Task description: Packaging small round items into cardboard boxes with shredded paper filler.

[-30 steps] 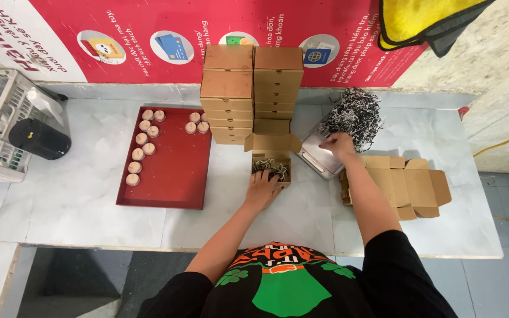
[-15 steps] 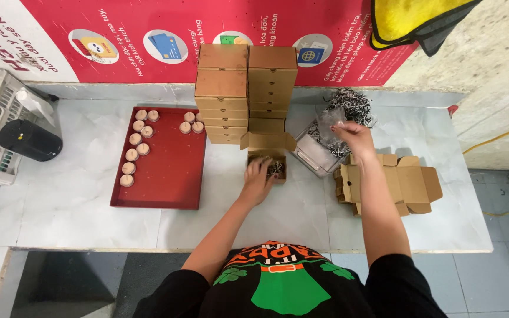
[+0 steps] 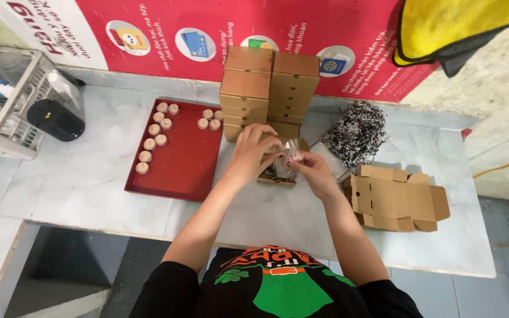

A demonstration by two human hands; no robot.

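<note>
Above the open brown cardboard box (image 3: pixel 276 176), left hand (image 3: pixel 255 152) and right hand (image 3: pixel 308 168) both pinched a small clear plastic bag (image 3: pixel 290 152) over the grey marble bench (image 3: pixel 78 182).

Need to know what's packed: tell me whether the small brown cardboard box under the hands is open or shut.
Open: the small brown cardboard box shows dark shredded paper filling inside, under both hands.

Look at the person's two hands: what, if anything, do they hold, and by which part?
Both hands, left hand and right hand, pinch a small clear plastic bag by its edges, above the open cardboard box.

Bright even daylight, soft shadows, slight wide-angle edge distortion, sharp focus.
</note>
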